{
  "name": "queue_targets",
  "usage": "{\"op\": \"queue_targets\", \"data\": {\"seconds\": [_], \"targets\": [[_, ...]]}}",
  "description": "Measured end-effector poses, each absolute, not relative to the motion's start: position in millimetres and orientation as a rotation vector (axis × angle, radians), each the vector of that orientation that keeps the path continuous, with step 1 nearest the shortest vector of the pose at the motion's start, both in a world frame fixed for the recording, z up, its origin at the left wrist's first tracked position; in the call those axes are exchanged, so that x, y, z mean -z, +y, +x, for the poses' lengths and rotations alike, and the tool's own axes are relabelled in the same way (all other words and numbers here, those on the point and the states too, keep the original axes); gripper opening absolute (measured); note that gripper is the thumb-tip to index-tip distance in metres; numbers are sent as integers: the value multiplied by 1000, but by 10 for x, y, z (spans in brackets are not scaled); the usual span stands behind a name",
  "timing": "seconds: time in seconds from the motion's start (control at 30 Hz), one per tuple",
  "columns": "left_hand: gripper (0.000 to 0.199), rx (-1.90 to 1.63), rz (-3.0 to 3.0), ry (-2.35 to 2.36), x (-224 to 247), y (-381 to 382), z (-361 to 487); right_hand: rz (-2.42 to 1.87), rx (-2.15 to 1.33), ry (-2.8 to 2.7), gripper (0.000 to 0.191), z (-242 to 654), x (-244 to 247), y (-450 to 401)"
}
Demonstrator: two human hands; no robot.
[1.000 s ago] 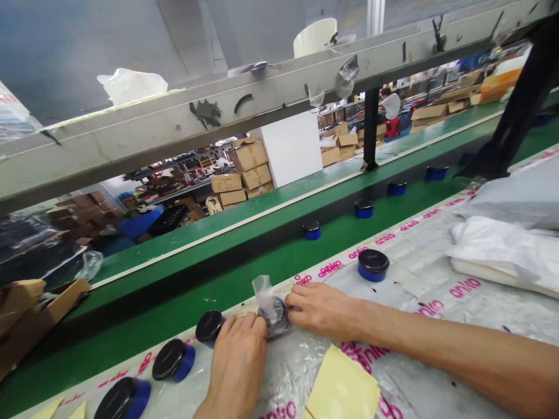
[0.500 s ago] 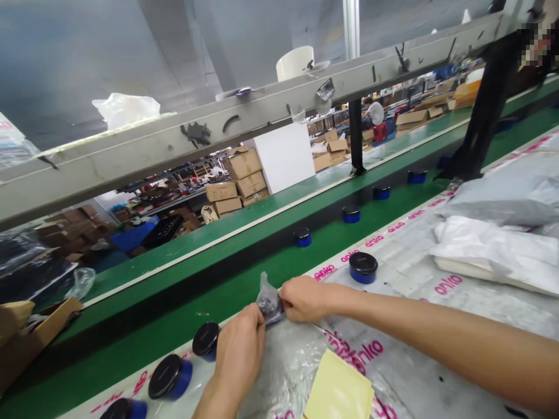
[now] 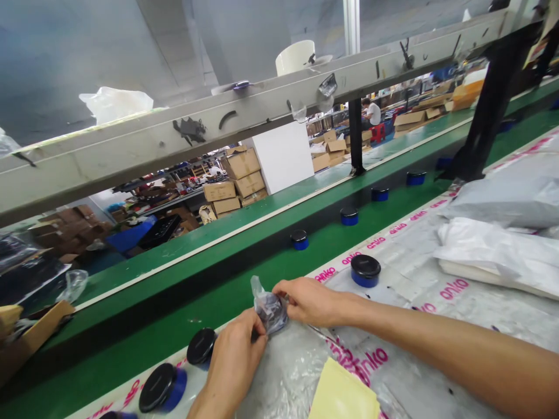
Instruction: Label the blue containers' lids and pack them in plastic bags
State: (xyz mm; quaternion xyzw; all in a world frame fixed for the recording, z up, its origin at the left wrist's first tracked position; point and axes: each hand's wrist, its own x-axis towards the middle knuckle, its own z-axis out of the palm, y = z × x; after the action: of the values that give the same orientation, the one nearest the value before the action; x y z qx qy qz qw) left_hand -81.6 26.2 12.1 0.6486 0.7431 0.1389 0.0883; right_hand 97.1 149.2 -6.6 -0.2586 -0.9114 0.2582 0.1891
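A clear plastic bag (image 3: 271, 312) with something dark and round in it rests at the near edge of the green belt. My left hand (image 3: 238, 352) pinches the bag's left side, thumb and fingers together. On the opposite side, my right hand (image 3: 308, 301) is closed on the bag's right edge, its fingers curled. The bag's twisted top sticks up between both hands. Just left of my left hand stand a round blue tub with a black lid (image 3: 201, 348) and another black-lidded tub (image 3: 162, 387). Beyond my right wrist sits one more blue tub (image 3: 365, 270).
Several black-lidded blue tubs (image 3: 300, 239) are spaced along the green conveyor belt (image 3: 244, 267). Yellow paper sheets (image 3: 345, 393) lie on the plastic-covered table. White packages (image 3: 498, 247) lie at right. A metal shelf rail (image 3: 262, 107) crosses above the belt, with a black post (image 3: 484, 110).
Both hands have shifted slightly, and more of the bag shows between them. My right fingers have lifted and loosened a little. The tubs on the belt have moved slightly left.
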Motion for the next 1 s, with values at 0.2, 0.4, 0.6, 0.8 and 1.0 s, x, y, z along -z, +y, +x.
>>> {"op": "queue_targets", "data": {"seconds": [0.2,0.4,0.6,0.8,1.0], "targets": [[10,-423,1928,2221,-61,256,-821,-593,-377,-2719,29,908,266,1422],[19,-601,1805,2222,-104,315,-761,-677,-374,-2711,33,934,231,1403],[28,-894,1551,1770,-143,313,-849,-644,-566,-2677,33,1079,-28,1342],[23,-845,1614,1841,-150,366,-831,-944,-648,-2527,32,1146,-144,1295],[40,-848,1600,2001,-214,440,-868,-1168,-1056,-2246,35,1022,-79,1420]]}}
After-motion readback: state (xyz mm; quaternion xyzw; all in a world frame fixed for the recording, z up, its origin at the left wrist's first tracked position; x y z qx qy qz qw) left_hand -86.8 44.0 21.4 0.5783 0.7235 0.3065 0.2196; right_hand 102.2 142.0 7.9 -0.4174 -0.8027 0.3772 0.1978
